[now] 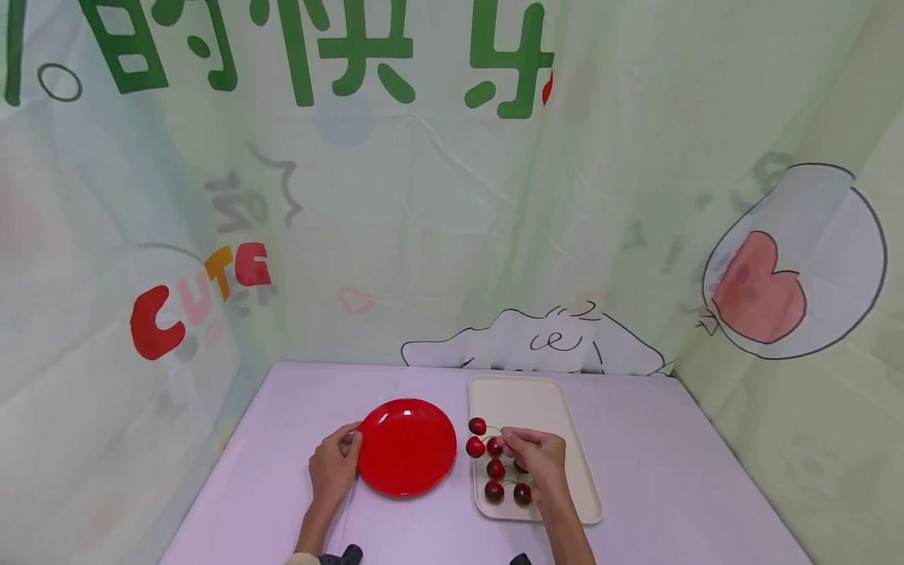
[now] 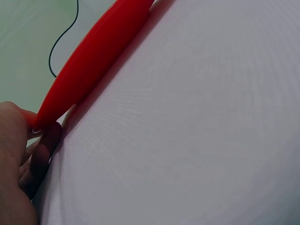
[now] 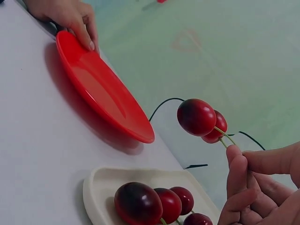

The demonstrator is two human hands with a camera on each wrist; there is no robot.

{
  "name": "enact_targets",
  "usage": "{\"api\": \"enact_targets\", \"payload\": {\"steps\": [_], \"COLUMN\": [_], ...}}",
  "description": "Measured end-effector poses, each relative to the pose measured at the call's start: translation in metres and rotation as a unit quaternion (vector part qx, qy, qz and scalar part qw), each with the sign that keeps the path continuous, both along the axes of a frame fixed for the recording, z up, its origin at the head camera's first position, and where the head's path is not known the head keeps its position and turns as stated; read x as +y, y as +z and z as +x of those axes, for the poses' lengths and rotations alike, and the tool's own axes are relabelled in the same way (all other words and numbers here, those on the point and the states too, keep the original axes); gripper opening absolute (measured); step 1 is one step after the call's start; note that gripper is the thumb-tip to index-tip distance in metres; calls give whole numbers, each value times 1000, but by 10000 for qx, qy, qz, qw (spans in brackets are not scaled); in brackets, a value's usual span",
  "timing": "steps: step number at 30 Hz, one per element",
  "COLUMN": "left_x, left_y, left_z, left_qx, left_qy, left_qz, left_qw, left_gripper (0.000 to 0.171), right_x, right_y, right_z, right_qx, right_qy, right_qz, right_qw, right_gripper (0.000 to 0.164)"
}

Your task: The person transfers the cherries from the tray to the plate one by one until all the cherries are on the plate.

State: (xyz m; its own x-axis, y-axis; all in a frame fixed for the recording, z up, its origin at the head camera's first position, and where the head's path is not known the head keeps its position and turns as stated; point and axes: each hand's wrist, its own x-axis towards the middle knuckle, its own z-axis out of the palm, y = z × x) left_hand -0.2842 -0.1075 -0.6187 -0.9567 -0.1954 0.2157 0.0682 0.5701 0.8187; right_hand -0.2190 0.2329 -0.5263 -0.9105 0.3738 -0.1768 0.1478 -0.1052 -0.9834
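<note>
At the left rim of a round red plate [image 1: 406, 447], my left hand [image 1: 335, 464] grips the edge, thumb on top and fingers beneath. The left wrist view shows the plate's near edge [image 2: 89, 65] raised off the cloth at the fingers. My right hand [image 1: 542, 461] pinches the thin green stems of a pair of dark red cherries [image 3: 197, 117] between thumb and forefinger. That pair hangs over the left edge of a cream tray [image 1: 523, 399]. Several more cherries [image 1: 494, 491] with stems lie in the tray's near half, partly hidden by the right hand.
A pale lilac cloth [image 1: 636, 439] covers the table. Printed curtains [image 1: 438, 220] hang behind it and at both sides. The plate and tray stand side by side with a narrow gap between them. Dark wrist straps [image 1: 346, 555] show at the bottom edge.
</note>
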Motion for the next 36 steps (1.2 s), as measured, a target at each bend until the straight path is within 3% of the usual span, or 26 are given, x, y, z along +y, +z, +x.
{"api": "enact_targets", "payload": {"steps": [15, 25, 36], "left_x": [1, 1, 1], "left_y": [0, 1, 0], "left_z": [-1, 0, -1], "left_qx": [23, 137, 182], "left_qy": [18, 43, 65], "left_qz": [9, 31, 12], "left_qw": [10000, 9999, 9998], "left_gripper": [31, 30, 29], "right_x": [-20, -35, -46], "right_y": [-5, 4, 1], "right_z": [-8, -10, -17], "right_qx": [-163, -34, -218], "right_qy": [115, 244, 412], "right_qz": [20, -112, 197], "right_qw": [9998, 9996, 9987], "right_gripper": [28, 29, 30]}}
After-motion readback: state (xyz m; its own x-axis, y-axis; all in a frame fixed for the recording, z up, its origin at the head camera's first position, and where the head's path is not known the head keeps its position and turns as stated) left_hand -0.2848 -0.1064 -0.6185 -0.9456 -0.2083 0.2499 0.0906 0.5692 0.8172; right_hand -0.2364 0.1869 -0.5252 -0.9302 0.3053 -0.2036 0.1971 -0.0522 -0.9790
